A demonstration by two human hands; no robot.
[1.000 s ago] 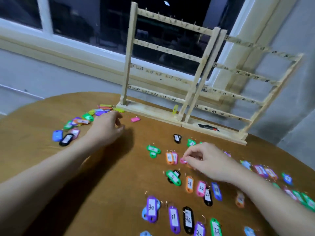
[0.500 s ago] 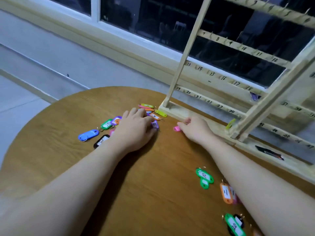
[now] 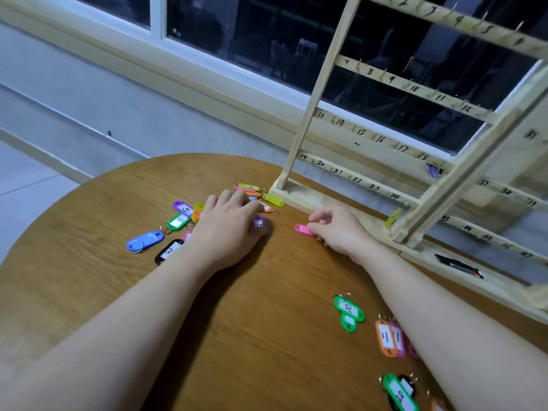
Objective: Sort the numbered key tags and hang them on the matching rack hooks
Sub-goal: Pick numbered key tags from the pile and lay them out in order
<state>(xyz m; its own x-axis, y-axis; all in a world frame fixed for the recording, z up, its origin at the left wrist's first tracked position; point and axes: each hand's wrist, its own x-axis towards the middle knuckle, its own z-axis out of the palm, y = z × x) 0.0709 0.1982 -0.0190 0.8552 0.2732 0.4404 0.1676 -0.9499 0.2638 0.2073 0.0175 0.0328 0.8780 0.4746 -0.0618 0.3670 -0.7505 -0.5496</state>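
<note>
A: Where were the hands at that moment?

B: The right hand [image 3: 335,229] was at the foot of the wooden key rack [image 3: 394,134], fingers curled round one end of a pink key tag [image 3: 303,229] that lay on the round desk [image 3: 89,292]. The left hand [image 3: 228,229] lay palm down, fingers fairly straight, over a loose pile of unsorted tags [image 3: 252,194] just beside the rack's base, touching them rather than gripping any. A purple tag [image 3: 258,223] peeped out from under its fingers.

A: And the rest of the tags?

B: A blue tag [image 3: 145,241] and a black tag marked 3 [image 3: 169,250] sat left of that hand. Nearer the person, sorted ones lay in rows: a green tag marked 10 [image 3: 345,307], an orange tag marked 11 [image 3: 385,336]. I saw no tag clearly hung on the numbered hooks, so I judged the hanging barely begun.

A: How would the pink one handle?

B: Light, stiff plastic, I'd say, smooth and flat on the wood, so likely to slide before it lifted. Pinching its long edges, then presenting the metal ring to the hook, seemed the surest hold. Its number was hidden from view.
</note>
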